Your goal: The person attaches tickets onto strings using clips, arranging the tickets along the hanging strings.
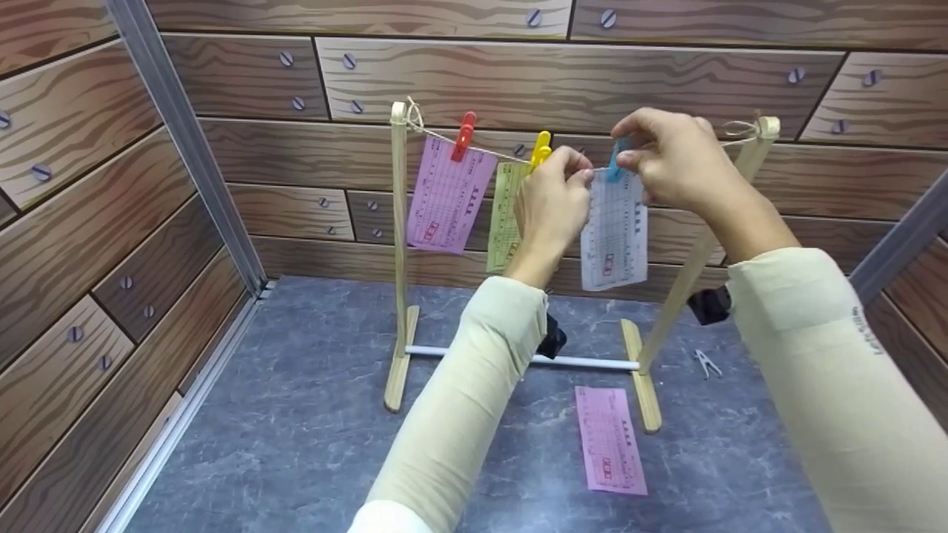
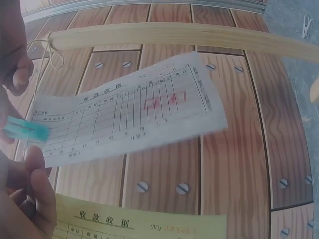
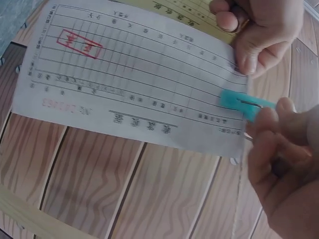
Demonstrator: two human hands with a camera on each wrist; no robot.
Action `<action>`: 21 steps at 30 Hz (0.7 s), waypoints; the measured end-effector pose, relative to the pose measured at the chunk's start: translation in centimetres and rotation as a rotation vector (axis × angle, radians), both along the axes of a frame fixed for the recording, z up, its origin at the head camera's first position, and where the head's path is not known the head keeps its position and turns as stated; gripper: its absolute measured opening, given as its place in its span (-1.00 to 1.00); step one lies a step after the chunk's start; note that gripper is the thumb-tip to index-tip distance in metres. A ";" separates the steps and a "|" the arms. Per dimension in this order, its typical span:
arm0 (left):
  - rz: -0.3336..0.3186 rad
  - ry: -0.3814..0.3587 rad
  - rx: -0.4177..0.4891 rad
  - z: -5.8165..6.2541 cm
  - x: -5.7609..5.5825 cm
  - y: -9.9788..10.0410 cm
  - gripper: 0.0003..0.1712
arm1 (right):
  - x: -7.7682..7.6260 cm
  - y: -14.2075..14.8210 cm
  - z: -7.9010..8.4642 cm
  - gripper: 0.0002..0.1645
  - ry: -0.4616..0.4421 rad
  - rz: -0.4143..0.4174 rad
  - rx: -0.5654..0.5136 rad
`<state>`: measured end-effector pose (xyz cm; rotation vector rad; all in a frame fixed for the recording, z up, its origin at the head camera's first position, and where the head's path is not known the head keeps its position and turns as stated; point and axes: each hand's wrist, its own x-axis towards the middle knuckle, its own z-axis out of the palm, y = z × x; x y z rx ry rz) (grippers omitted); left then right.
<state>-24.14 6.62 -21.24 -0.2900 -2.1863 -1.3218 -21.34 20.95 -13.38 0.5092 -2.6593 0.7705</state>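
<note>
A white receipt slip (image 1: 613, 237) hangs at the string between two wooden posts. My left hand (image 1: 554, 200) pinches its top edge at the left corner. In my right hand (image 1: 678, 159) a blue clothespin (image 1: 616, 163) is held between thumb and fingers, its tip over the slip's top edge. The right wrist view shows the clothespin (image 3: 234, 101) across the edge of the slip (image 3: 124, 79), beside the left thumb. Left of my hands, a yellow clothespin (image 1: 541, 146) holds a yellow slip (image 1: 506, 215), partly hidden by the left hand. A red clothespin (image 1: 464, 137) holds a pink slip (image 1: 450, 196).
Left post (image 1: 401, 237) and right post (image 1: 685, 285) stand on wooden feet joined by a white rod (image 1: 585, 363). Another pink slip (image 1: 611, 440) lies on the grey floor (image 1: 296, 414) in front. A white clothespin (image 1: 708, 364) lies right of the stand. Wood-patterned panels (image 1: 474, 81) enclose the space.
</note>
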 end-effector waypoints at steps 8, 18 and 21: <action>-0.018 0.014 0.035 -0.4 0.2 0.1 -0.94 | 1.0 0.9 0.3 -0.39 -0.070 0.014 -0.063; -0.069 0.024 0.048 -1.6 0.5 -0.1 -0.60 | 3.1 3.7 -0.8 -0.61 0.124 0.011 -0.359; -0.109 0.069 0.029 -2.5 0.6 -0.3 -0.48 | 3.8 4.7 -1.5 -0.67 0.171 0.010 -0.426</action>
